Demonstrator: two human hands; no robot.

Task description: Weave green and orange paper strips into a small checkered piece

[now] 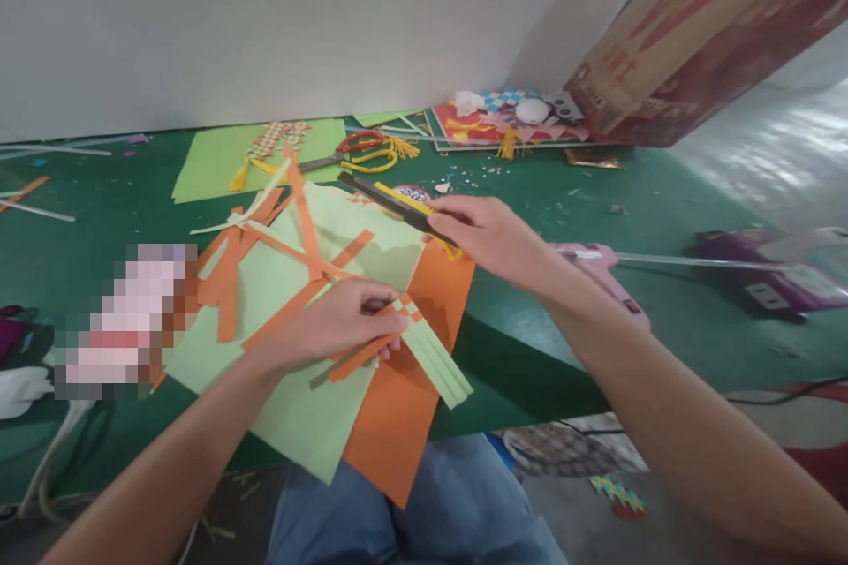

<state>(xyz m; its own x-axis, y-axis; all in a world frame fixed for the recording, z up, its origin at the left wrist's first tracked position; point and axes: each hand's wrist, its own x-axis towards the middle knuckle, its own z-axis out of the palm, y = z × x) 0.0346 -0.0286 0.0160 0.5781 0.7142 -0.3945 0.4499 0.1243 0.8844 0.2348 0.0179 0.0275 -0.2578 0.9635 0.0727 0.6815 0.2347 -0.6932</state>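
Observation:
My left hand [351, 318] pinches a small woven piece of paper strips [437, 357], checkered green and orange at its top. Pale green strips hang from it toward the lower right, and orange ends stick out to the left. In my right hand [487, 238] is a long, slim black-and-yellow tool [404, 203], tilted with its tip toward the upper left; its exact kind is unclear. Beneath both hands lie light green paper sheets [298, 433] and an orange sheet [397, 433]. Loose orange strips [229, 282] are scattered left of my left hand.
Scissors [361, 150] with red and yellow handles lie behind, beside woven tasselled pieces [278, 141] on green paper. A pink glue gun [606, 274] rests on the green table [530, 397] at right, near a purple box [755, 274]. A cardboard box [695, 35] leans at the back right.

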